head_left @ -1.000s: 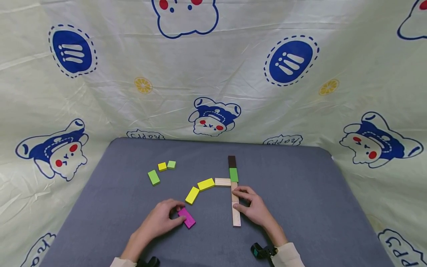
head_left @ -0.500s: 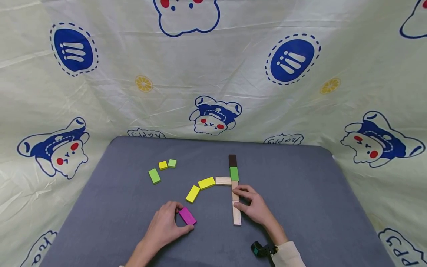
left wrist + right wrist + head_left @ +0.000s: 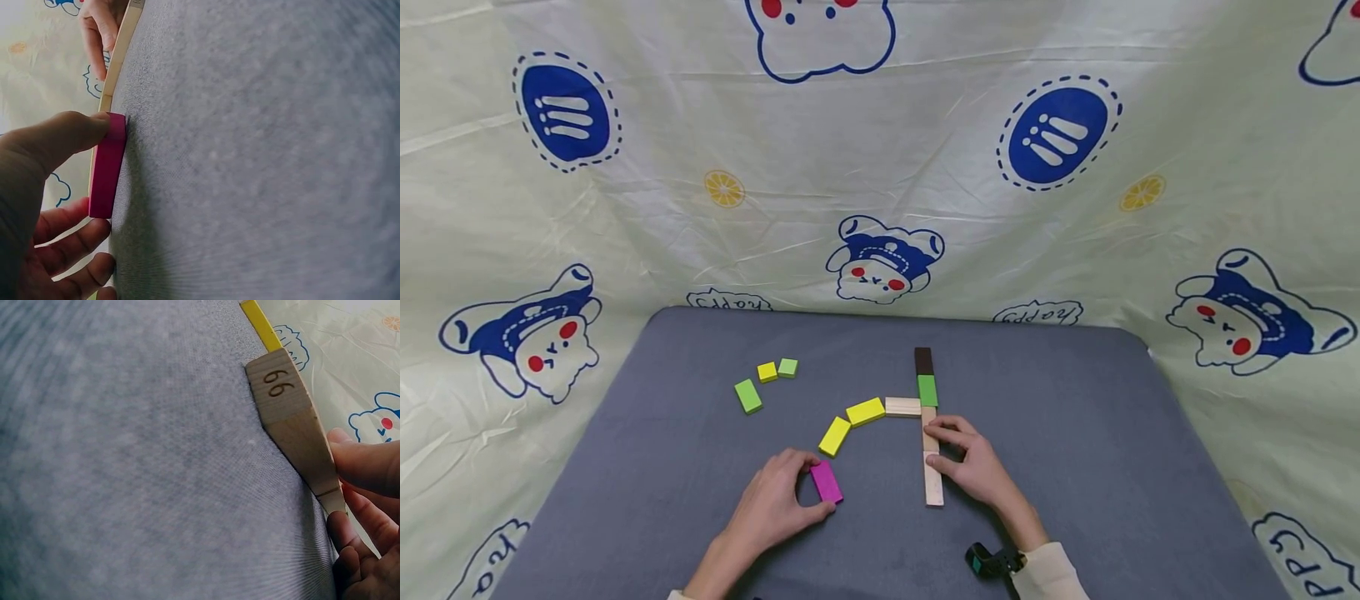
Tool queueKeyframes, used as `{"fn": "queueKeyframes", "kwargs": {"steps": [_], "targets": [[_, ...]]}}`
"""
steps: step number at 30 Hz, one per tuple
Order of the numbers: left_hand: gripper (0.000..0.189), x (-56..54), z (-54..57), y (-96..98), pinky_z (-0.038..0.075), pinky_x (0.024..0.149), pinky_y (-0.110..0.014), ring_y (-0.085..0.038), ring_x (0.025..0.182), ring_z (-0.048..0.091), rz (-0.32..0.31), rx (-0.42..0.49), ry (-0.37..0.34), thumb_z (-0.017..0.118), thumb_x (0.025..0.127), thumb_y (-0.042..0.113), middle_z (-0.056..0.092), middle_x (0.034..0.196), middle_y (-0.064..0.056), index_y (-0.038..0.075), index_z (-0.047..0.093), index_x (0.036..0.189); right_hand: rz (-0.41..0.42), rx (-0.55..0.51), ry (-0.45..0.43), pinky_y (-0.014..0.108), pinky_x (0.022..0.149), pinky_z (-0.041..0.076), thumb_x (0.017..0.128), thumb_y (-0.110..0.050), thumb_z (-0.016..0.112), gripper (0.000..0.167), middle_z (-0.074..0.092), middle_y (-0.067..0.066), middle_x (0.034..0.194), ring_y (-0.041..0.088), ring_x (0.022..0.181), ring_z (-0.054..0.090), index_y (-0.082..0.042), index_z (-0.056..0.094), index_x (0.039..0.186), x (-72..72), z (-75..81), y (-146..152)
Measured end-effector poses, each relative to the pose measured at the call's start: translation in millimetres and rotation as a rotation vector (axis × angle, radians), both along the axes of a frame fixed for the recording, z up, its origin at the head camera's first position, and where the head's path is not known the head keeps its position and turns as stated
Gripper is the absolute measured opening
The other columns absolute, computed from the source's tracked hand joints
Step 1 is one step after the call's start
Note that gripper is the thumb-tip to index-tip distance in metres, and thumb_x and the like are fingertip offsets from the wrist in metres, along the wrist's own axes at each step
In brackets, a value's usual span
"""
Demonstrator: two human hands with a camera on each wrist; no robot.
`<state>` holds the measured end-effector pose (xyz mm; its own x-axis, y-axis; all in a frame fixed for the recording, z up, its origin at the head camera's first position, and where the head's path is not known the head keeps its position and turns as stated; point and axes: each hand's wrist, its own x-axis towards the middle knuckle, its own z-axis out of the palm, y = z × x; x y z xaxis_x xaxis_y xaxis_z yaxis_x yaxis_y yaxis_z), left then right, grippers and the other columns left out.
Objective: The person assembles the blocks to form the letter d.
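My left hand (image 3: pixel 775 502) pinches a magenta wooden block (image 3: pixel 827 482) by its ends, thumb at the near end and fingertips at the far end. In the left wrist view the magenta block (image 3: pixel 109 165) lies on the cloth under that thumb. My right hand (image 3: pixel 976 467) rests its thumb and fingertips on two plain wooden blocks (image 3: pixel 933 483) lined up end to end. Digits are stamped on the near end of the plain block (image 3: pixel 281 387) in the right wrist view. Just beyond the magenta block lies a yellow block (image 3: pixel 835 437).
A second yellow block (image 3: pixel 866 412) and a plain block (image 3: pixel 902 407) curve toward the column, topped by a green block (image 3: pixel 927 390) and a dark brown block (image 3: pixel 923 362). At the back left lie a light green block (image 3: pixel 748 396), a yellow cube (image 3: pixel 767 372) and a green cube (image 3: pixel 787 368).
My left thumb has shifted to the near end of the magenta block. The block has turned slightly and its far end has moved toward the yellow block. My right hand stays put.
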<state>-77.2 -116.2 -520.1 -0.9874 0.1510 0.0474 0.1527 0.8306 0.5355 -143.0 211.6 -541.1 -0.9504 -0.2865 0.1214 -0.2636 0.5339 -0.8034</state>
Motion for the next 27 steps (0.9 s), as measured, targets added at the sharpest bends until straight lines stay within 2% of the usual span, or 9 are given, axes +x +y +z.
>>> {"fn": "queueKeyframes", "kwargs": {"steps": [9,18,27], "targets": [[0.056,-3.6,-0.3,1.0,0.054,0.091,-0.045,-0.016,0.104,0.061,-0.015,0.018,-0.006,0.092,0.071,0.040,0.066,0.111,0.004,0.017,0.069,0.117,-0.002,-0.002,-0.015,0.031,0.089,0.048,0.088,-0.019,0.082,0.043,0.063,0.007,0.135,0.028,0.121,0.060,-0.008,0.072,0.129,0.8,0.7,-0.7],[0.058,-7.4,1.9,2.2,0.054,0.093,-0.046,-0.018,0.105,0.061,-0.015,-0.002,-0.033,0.091,0.073,0.046,0.067,0.112,0.002,0.017,0.069,0.118,-0.006,-0.002,-0.005,0.031,0.090,0.048,0.088,-0.019,0.082,0.043,0.063,0.006,0.134,0.029,0.122,0.059,-0.008,0.073,0.129,0.2,1.6,-0.5],[0.059,-8.0,2.5,3.4,0.055,0.090,-0.045,-0.017,0.103,0.062,-0.023,0.000,-0.019,0.092,0.071,0.047,0.067,0.111,0.002,0.017,0.070,0.116,-0.007,-0.002,-0.018,0.032,0.090,0.048,0.088,-0.018,0.081,0.043,0.063,0.008,0.135,0.029,0.123,0.059,-0.007,0.072,0.129,0.8,4.2,-2.0]]}}
